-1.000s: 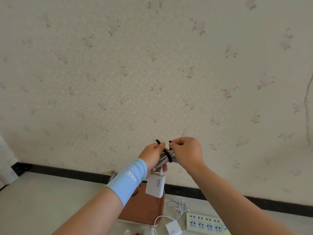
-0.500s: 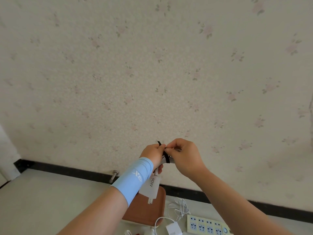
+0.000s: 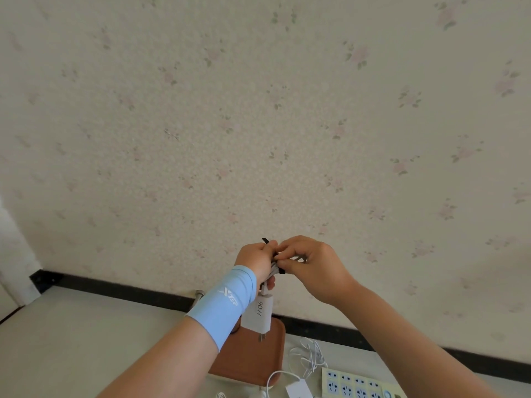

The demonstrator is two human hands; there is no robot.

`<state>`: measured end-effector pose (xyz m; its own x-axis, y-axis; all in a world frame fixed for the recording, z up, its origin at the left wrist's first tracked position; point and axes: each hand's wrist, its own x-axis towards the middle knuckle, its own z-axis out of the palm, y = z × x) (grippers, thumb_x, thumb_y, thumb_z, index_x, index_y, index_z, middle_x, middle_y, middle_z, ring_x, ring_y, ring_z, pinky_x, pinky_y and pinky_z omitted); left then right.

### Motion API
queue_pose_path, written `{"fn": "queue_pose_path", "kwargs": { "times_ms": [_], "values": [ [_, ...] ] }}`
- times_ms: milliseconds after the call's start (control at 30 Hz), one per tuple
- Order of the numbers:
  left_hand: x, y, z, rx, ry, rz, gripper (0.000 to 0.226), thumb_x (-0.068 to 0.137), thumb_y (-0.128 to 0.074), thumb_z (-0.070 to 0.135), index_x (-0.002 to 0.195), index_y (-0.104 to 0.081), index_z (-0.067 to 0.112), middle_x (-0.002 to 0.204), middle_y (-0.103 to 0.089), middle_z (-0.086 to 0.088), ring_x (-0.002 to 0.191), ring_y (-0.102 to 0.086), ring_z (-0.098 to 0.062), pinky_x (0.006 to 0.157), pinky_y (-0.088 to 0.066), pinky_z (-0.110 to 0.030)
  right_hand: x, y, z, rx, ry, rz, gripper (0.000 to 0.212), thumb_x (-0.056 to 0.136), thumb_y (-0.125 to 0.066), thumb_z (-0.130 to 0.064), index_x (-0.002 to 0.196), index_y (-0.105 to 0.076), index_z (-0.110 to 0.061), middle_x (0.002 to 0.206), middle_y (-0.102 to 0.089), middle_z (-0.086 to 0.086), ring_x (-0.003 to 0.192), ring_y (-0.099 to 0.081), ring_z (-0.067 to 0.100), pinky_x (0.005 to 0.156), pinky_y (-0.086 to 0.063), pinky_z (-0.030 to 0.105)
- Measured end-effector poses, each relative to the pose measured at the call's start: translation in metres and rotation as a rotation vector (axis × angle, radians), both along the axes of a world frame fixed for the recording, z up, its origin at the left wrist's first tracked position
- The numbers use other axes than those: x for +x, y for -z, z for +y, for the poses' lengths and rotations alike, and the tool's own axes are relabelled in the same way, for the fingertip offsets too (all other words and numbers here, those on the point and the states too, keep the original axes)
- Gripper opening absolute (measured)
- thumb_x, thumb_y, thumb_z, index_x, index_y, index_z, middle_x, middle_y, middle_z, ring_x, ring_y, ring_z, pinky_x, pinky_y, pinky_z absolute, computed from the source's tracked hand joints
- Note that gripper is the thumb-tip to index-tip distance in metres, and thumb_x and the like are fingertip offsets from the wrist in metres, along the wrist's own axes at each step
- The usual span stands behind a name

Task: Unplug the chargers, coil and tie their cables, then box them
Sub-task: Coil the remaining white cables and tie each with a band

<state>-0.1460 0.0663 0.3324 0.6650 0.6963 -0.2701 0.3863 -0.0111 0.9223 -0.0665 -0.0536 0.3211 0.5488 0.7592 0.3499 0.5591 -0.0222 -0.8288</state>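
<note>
Our left hand [image 3: 254, 258] curls its fingers round the coiled white cable [image 3: 274, 268] while our right hand [image 3: 314, 265] pinches the thin black tie [image 3: 265, 240], now cinched tighter, the white 90W charger block [image 3: 260, 313] hanging just below.

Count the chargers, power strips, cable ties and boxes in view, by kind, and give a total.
Chargers plainly visible: 2, the 90W charger dangling and a second charger lying below it
Power strip: 1
Black cable tie: 1
Brown-lidded box: 1
Total: 5
</note>
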Motion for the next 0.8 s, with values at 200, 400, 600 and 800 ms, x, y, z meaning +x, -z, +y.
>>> {"fn": "queue_pose_path", "kwargs": {
  "times_ms": [200, 400, 600, 800],
  "values": [
    [-0.002, 0.001, -0.008, 0.141, 0.002, -0.083, 0.038, 0.101, -0.044, 0.034, 0.075, -0.058, 0.009, 0.058, -0.058, -0.007, 0.036, -0.05, -0.019, 0.039, -0.039, -0.02, 0.005, -0.009, -0.005, -0.02, 0.011, 0.188, 0.011, 0.082, -0.077, 0.003, 0.085, -0.08, -0.007, 0.098, -0.074, -0.002, 0.087, -0.072, 0.011, 0.076, -0.059, 0.022],
    [0.0, -0.002, -0.011, 0.247, 0.05, -0.187, 0.04, 0.1, -0.046, 0.039, 0.076, -0.055, 0.008, 0.068, -0.061, -0.011, 0.046, -0.057, -0.02, 0.046, -0.045, -0.027, 0.007, -0.021, -0.017, -0.23, -0.044, 0.455, 0.027, 0.092, -0.072, -0.017, 0.115, -0.059, -0.013, 0.102, -0.072, 0.013, 0.081, -0.075, 0.025, 0.065, -0.062, 0.04],
    [-0.008, -0.004, 0.004, 0.25, 0.389, -0.135, 0.032, 0.096, -0.058, 0.037, 0.086, -0.063, 0.007, 0.077, -0.069, -0.005, 0.068, -0.063, -0.014, 0.066, -0.05, -0.03, 0.024, -0.026, -0.034, -0.346, -0.148, 0.417, 0.019, 0.097, -0.066, -0.016, 0.104, -0.062, 0.001, 0.087, -0.072, 0.012, 0.068, -0.067, 0.024, 0.063, -0.06, 0.037],
    [-0.011, -0.003, 0.01, 0.192, 0.413, -0.206, 0.021, 0.092, -0.066, 0.027, 0.075, -0.072, 0.016, 0.081, -0.069, -0.01, 0.076, -0.065, -0.019, 0.078, -0.057, -0.04, 0.029, -0.029, -0.037, -0.374, -0.169, 0.336, 0.018, 0.092, -0.072, -0.01, 0.102, -0.062, 0.001, 0.086, -0.073, 0.014, 0.068, -0.068, 0.025, 0.065, -0.062, 0.039]
  ]
}}
